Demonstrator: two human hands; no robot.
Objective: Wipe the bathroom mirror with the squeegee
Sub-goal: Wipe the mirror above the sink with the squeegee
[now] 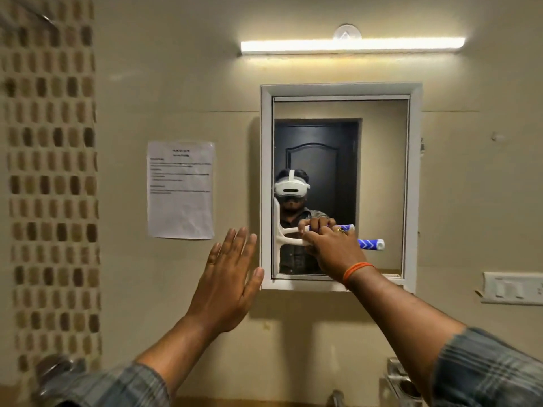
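Note:
The bathroom mirror (pixel 379 177) hangs on the beige wall in a white frame (pixel 415 183). A white squeegee (pixel 277 239) with a blue-and-white handle end (pixel 370 244) has its blade upright against the mirror's lower left edge. My right hand (pixel 335 249) is shut around the handle, its wrist wearing an orange band. My left hand (pixel 230 282) is raised flat with fingers apart, just left of the frame's lower left corner, holding nothing. The mirror reflects a person wearing a headset and a dark door.
A printed paper sheet (pixel 180 189) is taped to the wall left of the mirror. A tube light (pixel 352 44) glows above. A white switch plate (pixel 512 287) sits at the right. Mosaic tiles (pixel 53 171) run down the left. Metal fittings (pixel 402 383) show at the bottom.

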